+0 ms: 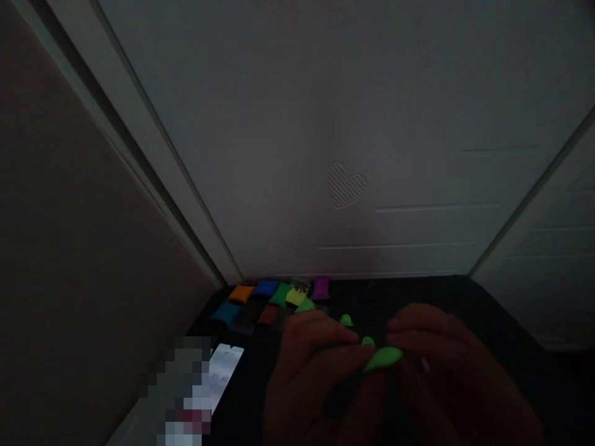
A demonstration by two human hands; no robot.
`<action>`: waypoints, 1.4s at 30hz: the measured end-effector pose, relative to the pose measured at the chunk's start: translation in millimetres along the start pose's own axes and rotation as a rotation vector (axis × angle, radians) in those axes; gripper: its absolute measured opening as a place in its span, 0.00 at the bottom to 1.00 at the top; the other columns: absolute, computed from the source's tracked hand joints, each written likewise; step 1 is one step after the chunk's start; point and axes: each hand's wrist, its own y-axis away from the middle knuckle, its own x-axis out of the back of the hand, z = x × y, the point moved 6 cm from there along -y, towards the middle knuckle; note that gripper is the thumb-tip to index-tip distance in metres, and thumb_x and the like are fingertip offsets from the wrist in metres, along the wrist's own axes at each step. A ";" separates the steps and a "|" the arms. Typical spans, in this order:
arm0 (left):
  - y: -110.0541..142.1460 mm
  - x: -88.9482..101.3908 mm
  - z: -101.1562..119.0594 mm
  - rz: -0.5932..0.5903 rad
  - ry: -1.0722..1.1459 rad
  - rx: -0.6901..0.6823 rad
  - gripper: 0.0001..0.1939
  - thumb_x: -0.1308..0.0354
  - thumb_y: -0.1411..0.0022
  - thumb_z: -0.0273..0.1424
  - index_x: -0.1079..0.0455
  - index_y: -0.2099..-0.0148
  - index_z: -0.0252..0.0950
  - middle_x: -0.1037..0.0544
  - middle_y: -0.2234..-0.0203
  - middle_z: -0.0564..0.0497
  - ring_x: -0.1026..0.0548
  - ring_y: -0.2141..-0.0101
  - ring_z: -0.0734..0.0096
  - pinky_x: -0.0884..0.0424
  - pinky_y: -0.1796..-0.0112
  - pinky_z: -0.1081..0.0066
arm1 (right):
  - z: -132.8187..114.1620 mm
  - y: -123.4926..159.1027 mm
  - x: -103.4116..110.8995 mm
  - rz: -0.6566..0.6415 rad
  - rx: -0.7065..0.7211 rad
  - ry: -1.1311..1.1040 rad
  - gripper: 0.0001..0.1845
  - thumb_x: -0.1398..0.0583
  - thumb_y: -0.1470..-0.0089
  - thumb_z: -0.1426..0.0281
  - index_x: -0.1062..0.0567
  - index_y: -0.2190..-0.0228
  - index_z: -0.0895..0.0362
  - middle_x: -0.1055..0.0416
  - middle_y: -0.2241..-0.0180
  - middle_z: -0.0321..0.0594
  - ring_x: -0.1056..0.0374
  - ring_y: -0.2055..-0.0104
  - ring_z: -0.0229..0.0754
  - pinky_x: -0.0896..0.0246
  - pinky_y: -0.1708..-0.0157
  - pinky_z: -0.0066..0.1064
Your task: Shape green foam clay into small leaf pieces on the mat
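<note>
The room is dim. My left hand (311, 365) and my right hand (441, 365) meet low in the middle of the view, fingers pinched together on a bright green lump of clay (383, 358) held between them. Two small green bits (346, 319) lie on the dark surface (465, 297) just beyond my fingers. Further back, against the wall, lie several small coloured clay packets (279, 296): orange, blue, green, yellow, purple, teal and red.
A white paper sheet (225, 370) lies at the left, beside a blurred-out patch. A pale panel with an embossed heart (346, 184) rises behind the surface. A brownish wall (69, 279) closes the left side, a white panel the right.
</note>
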 end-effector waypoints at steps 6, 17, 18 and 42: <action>1.8 -4.7 -8.2 -0.095 0.052 0.151 0.07 0.48 0.49 0.24 0.31 0.67 0.37 0.31 0.71 0.51 0.31 0.67 0.71 0.34 0.66 0.71 | 12.5 2.0 -10.6 -0.078 -0.237 -0.076 0.06 0.44 0.54 0.74 0.30 0.72 0.52 0.31 0.76 0.31 0.35 0.76 0.34 0.37 0.75 0.25; -0.4 -9.7 -10.4 -0.170 0.022 0.130 0.04 0.47 0.50 0.21 0.34 0.74 0.33 0.34 0.77 0.51 0.33 0.72 0.74 0.34 0.70 0.72 | 12.0 1.9 -11.8 -0.132 -0.238 -0.099 0.06 0.43 0.56 0.74 0.30 0.72 0.52 0.31 0.77 0.30 0.36 0.78 0.33 0.37 0.75 0.24; 0.0 -9.2 -10.2 -0.157 0.014 0.113 0.04 0.47 0.50 0.21 0.34 0.74 0.33 0.34 0.77 0.51 0.33 0.72 0.74 0.34 0.71 0.72 | 12.6 2.0 -12.1 -0.138 -0.243 -0.114 0.06 0.43 0.55 0.73 0.30 0.72 0.52 0.31 0.76 0.30 0.36 0.77 0.33 0.37 0.74 0.24; 3.4 -11.1 -17.3 -0.132 0.056 0.171 0.09 0.50 0.47 0.21 0.32 0.66 0.35 0.29 0.72 0.49 0.31 0.69 0.71 0.32 0.67 0.70 | 16.1 3.6 -20.6 -0.076 -0.338 -0.168 0.07 0.44 0.54 0.75 0.30 0.73 0.51 0.32 0.78 0.29 0.37 0.78 0.33 0.41 0.78 0.23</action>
